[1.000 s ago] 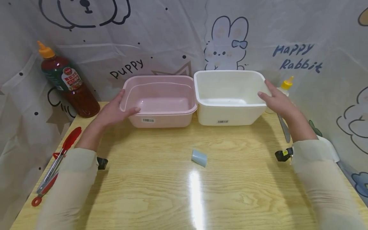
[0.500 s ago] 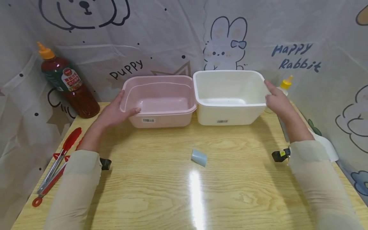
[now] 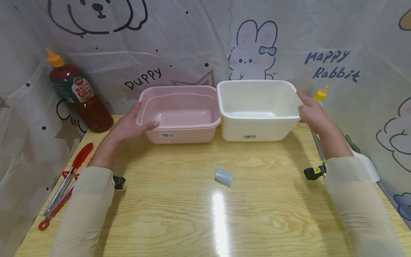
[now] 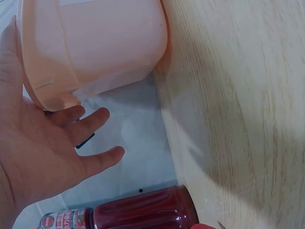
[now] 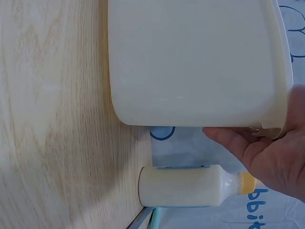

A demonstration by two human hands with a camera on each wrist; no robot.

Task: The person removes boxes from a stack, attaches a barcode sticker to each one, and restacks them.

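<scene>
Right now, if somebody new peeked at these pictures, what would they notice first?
Probably the pink tub and the white tub side by side at the back of the wooden table, with the left hand on the pink one and the right hand on the white one. A small blue cup lies tipped over in front.

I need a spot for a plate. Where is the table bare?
Free: the near wooden table in front of the small blue cup, and the strips between it and each sleeve. Crowded: the back, where the pink tub and white tub sit; red tongs line the left edge.
</scene>
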